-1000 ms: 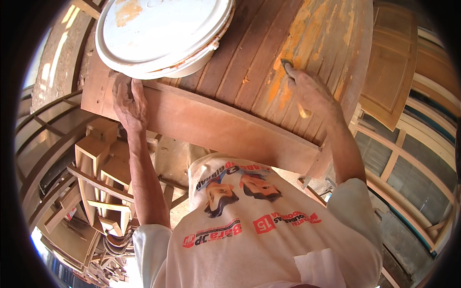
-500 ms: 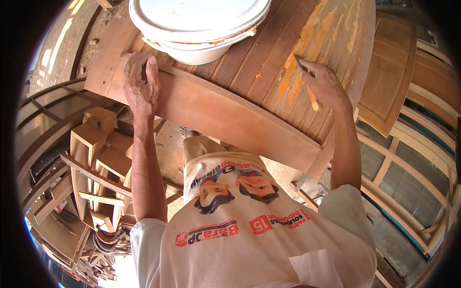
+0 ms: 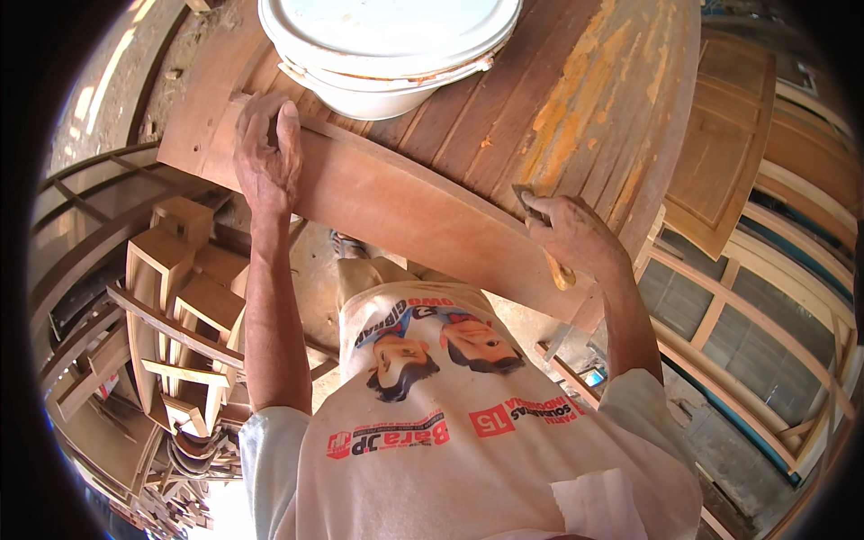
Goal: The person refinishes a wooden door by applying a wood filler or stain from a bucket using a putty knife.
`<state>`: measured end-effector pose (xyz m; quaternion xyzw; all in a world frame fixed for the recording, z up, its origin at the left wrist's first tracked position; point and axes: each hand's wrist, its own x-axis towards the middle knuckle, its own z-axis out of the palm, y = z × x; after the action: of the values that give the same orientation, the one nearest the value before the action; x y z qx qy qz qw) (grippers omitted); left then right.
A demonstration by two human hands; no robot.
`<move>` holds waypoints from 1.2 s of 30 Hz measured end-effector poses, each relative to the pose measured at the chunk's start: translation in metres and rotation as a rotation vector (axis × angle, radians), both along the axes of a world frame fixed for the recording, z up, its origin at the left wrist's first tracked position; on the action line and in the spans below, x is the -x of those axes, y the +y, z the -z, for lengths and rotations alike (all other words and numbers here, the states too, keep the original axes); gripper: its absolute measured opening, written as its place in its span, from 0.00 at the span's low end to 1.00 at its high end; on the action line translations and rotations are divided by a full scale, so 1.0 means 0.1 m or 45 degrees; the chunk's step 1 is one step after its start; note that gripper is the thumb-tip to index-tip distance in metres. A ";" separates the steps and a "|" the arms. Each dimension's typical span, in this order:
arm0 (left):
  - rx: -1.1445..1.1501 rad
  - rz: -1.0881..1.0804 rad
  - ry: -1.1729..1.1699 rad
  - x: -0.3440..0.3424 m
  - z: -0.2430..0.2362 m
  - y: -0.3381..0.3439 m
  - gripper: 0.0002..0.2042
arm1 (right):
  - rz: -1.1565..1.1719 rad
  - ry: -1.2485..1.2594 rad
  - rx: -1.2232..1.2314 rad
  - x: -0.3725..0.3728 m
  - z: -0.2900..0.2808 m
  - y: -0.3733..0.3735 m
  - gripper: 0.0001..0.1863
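A large brown wooden panel (image 3: 468, 135) with grooved slats lies in front of me. Its smooth edge board (image 3: 405, 207) runs along the near side. My left hand (image 3: 268, 162) is closed over that board at the left, with the fingers curled at its inner edge. In my right hand (image 3: 580, 236) is a putty knife (image 3: 562, 272) with a wooden handle. Its dark blade meets the slats beside the edge board. Orange-yellow putty (image 3: 551, 112) is smeared along the slats on the right, ahead of the blade.
A white lidded bucket (image 3: 387, 45) stands on the panel, just beyond my left hand. Wooden frames and box-like pieces (image 3: 184, 270) are piled at lower left. A panelled door (image 3: 724, 135) and long timber frames (image 3: 747, 297) lie at right.
My right hand has drawn the putty knife toward me and slightly left, from the putty smear down to the edge board. My left hand keeps its place on the board.
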<state>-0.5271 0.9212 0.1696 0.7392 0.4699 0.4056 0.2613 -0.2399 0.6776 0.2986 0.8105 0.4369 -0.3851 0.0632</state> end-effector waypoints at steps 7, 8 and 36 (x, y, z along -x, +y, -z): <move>0.070 -0.023 0.010 0.00 0.03 0.02 0.13 | -0.210 0.004 -0.431 -0.23 0.17 -0.48 0.23; 0.080 -0.027 0.025 0.00 0.03 0.01 0.13 | -0.239 0.021 -0.449 -0.26 0.24 -0.53 0.23; 0.029 -0.081 0.358 -0.04 0.02 -0.04 0.14 | -0.320 0.126 -0.384 -0.70 0.13 -0.47 0.23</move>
<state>-0.5235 0.9170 0.1675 0.7703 0.5298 0.3007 0.1883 -0.1701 0.6304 0.2855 0.7298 0.5900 -0.3437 -0.0330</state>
